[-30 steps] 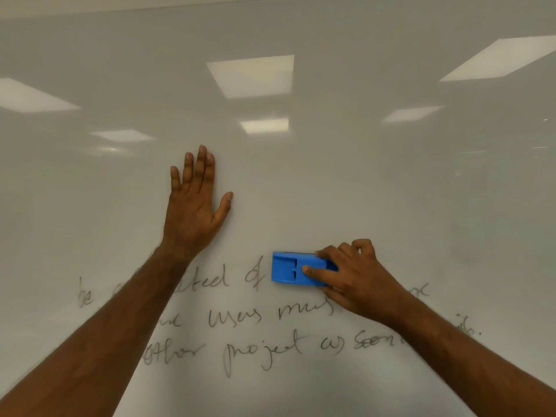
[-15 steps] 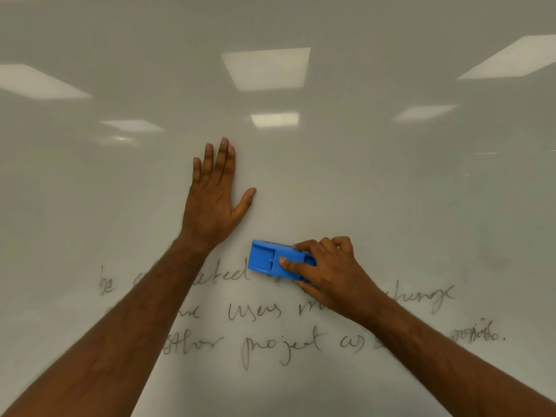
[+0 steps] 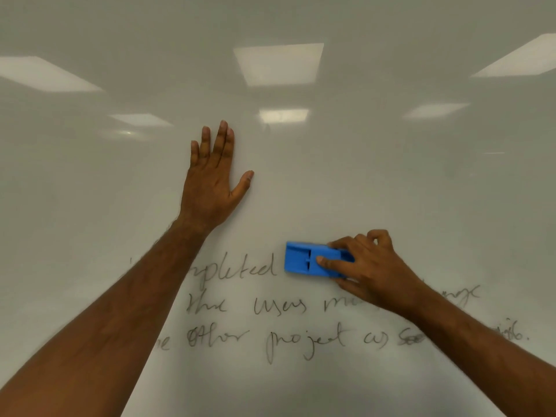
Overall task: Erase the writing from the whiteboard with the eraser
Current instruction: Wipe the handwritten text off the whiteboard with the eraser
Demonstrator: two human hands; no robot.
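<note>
A white whiteboard (image 3: 376, 164) fills the view. Black handwriting (image 3: 270, 308) runs in three lines across its lower half; my arms hide parts of it. My right hand (image 3: 370, 269) grips a blue eraser (image 3: 304, 260) and holds it flat on the board at the top line, just right of the word ending "pleted". My left hand (image 3: 210, 182) rests flat on the board above the writing, fingers straight and pointing up.
Ceiling lights reflect as pale rectangles across the upper board (image 3: 278, 63). The board above the writing is bare. No edge or tray of the board shows.
The eraser and my right hand slid left along the top line, then back right; the word after "pleted" is gone. My left hand stayed flat on the board.
</note>
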